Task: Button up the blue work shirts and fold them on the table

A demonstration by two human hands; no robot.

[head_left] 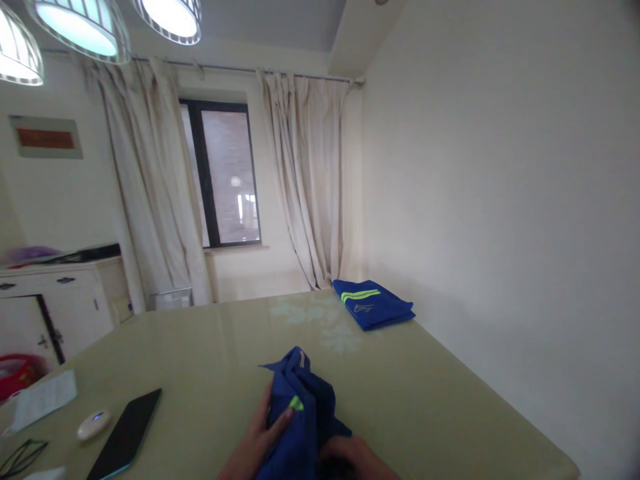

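A crumpled blue cloth (295,427) with a small yellow-green patch stands bunched up at the near edge of the table. My left hand (260,437) is closed on its left side, with the thumb lying across the front near the patch. At the lower right of the cloth is my right hand (355,457), its fingers hidden in the dark folds and partly cut off by the frame's bottom edge. A folded blue cloth (373,307) with yellow-green stripes lies at the table's far right corner.
On the pale green table (425,400), a black phone (127,433), a white oval device (94,425), a dark cable (24,459) and a pale sheet (44,401) lie at the left. A wall (500,233) runs along the right side.
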